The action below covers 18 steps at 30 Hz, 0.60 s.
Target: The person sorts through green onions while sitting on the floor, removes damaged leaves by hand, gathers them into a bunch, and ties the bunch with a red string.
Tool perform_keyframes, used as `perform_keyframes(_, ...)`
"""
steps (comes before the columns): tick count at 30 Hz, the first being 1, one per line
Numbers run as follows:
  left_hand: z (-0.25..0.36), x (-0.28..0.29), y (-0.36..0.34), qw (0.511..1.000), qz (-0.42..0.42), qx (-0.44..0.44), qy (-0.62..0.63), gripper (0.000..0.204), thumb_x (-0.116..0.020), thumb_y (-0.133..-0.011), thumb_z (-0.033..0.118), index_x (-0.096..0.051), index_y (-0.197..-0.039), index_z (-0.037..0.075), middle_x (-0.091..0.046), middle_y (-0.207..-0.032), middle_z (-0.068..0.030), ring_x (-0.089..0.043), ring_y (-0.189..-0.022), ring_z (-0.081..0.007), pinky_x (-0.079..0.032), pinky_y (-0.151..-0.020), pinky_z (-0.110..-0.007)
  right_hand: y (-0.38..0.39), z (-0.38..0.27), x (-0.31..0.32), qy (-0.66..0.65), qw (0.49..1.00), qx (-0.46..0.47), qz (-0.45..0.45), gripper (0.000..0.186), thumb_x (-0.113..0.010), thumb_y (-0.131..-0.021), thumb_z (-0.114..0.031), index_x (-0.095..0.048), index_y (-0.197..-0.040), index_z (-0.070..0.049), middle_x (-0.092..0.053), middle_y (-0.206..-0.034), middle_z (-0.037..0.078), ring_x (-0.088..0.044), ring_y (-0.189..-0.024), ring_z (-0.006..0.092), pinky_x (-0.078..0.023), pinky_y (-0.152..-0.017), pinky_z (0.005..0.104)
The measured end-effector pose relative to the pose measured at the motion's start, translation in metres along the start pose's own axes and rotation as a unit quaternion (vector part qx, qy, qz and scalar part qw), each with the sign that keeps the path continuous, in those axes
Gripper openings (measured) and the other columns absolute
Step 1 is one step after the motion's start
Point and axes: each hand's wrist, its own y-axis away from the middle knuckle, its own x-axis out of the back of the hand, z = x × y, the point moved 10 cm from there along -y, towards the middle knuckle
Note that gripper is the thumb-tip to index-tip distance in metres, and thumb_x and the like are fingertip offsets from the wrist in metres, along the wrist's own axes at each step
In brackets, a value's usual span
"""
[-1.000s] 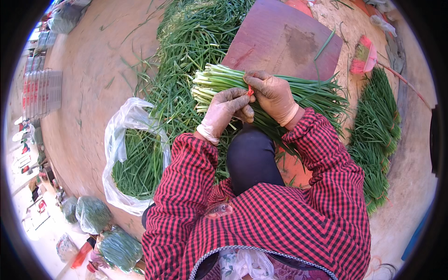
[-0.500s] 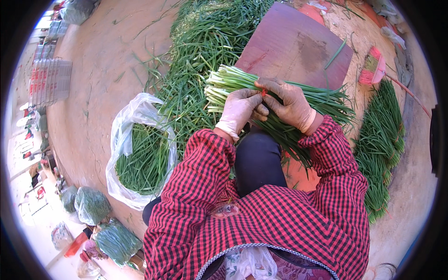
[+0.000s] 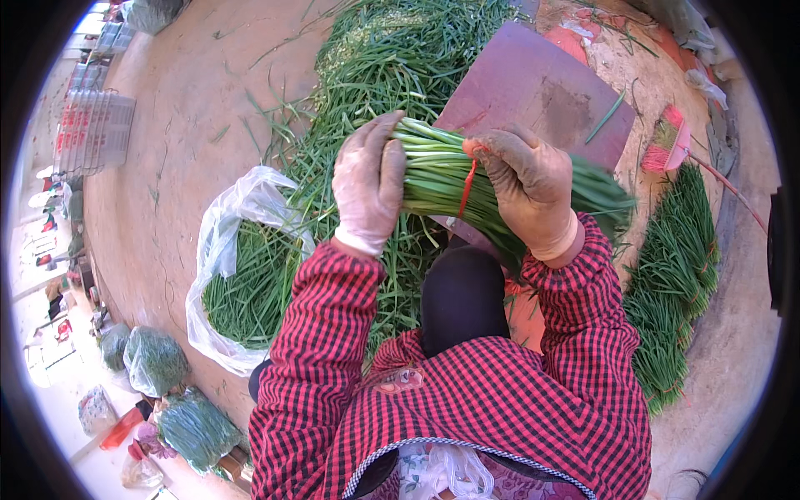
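Plastic bag: a thin clear plastic bag [image 3: 218,258] at 9 o'clock, mouth slumped open, holds loose green stalks; its film is crinkled and glossy.
Loose heap: a spread pile of long green chive-like stalks [image 3: 375,75] lies on the bare earthen ground [image 3: 183,142] at 12 o'clock, within reach of both hands.
Left hand: the left hand [image 3: 368,182], in a thin pale dusty glove, wraps closed around the pale root end of the bunch, apparently to keep the ends level.
Bunch: a tight bundle of green stalks with whitish bases [image 3: 442,179] lies crosswise between the hands, above the knee, tips toward 3 o'clock.
Tie: a thin red band [image 3: 467,185] crosses the bundle's middle.
Right hand: the gloved right hand [image 3: 529,187] pinches the band's upper end against the stalks.
Board: a flat reddish-brown board [image 3: 533,83] lies beneath, at 1 o'clock.
Finished rows: tied green bundles [image 3: 675,292] lie side by side at 3 o'clock.
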Motion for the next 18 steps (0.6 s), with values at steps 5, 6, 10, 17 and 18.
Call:
perform_keyframes(5,0.004,0.014,0.022,0.989,0.107,0.007,0.098,0.039,-0.058,-0.093,0.016,-0.054,-0.129,0.0,-0.059,-0.119,-0.0161,-0.058,-0.109,-0.0275,-0.047,-0.097,-0.039,0.014,-0.023,0.004,0.037,0.998,0.048,0.019,0.01,-0.071,-0.084,-0.007,-0.068,-0.093,-0.007,-0.068,-0.087,0.009,-0.068,-0.088,0.0318,-0.054,-0.072,0.037)
perform_keyframes(6,0.0,0.007,0.028,0.992,0.086,0.019,0.089,0.041,-0.06,-0.092,0.015,-0.053,-0.13,0.001,-0.058,-0.119,-0.0154,-0.057,-0.11,-0.027,-0.047,-0.097,-0.038,0.024,-0.02,0.0,0.057,0.998,0.036,0.002,0.01,-0.071,-0.083,-0.007,-0.068,-0.093,-0.007,-0.068,-0.088,0.008,-0.068,-0.092,0.0322,-0.054,-0.075,0.0373)
perform_keyframes(10,-0.031,-0.021,0.057,0.993,0.002,0.085,0.077,0.038,-0.071,-0.082,0.004,-0.063,-0.119,0.005,-0.062,-0.119,-0.009,-0.057,-0.113,-0.0232,-0.042,-0.102,-0.036,0.079,0.032,-0.022,0.051,0.998,-0.038,-0.028,0.011,-0.072,-0.083,-0.009,-0.066,-0.092,-0.009,-0.068,-0.092,0.006,-0.066,-0.101,0.0318,-0.054,-0.081,0.0387)
perform_keyframes(17,-0.017,-0.021,0.027,0.994,-0.051,0.073,-0.065,0.035,-0.078,-0.075,0.01,-0.069,-0.109,0.008,-0.066,-0.098,-0.0049,-0.061,-0.087,-0.0206,-0.05,-0.081,-0.035,0.074,0.023,-0.028,0.073,0.994,-0.037,-0.075,0.011,-0.071,-0.081,-0.007,-0.064,-0.09,-0.009,-0.067,-0.092,0.006,-0.064,-0.105,0.0323,-0.053,-0.083,0.0398)
perform_keyframes(18,-0.022,-0.028,0.026,0.99,-0.087,0.101,-0.046,0.035,-0.078,-0.074,0.01,-0.07,-0.108,0.008,-0.065,-0.096,-0.005,-0.061,-0.084,-0.0198,-0.051,-0.079,-0.034,0.077,0.021,-0.03,0.077,0.993,-0.035,-0.078,0.012,-0.071,-0.08,-0.007,-0.064,-0.09,-0.009,-0.067,-0.092,0.006,-0.063,-0.105,0.0328,-0.052,-0.084,0.0406)
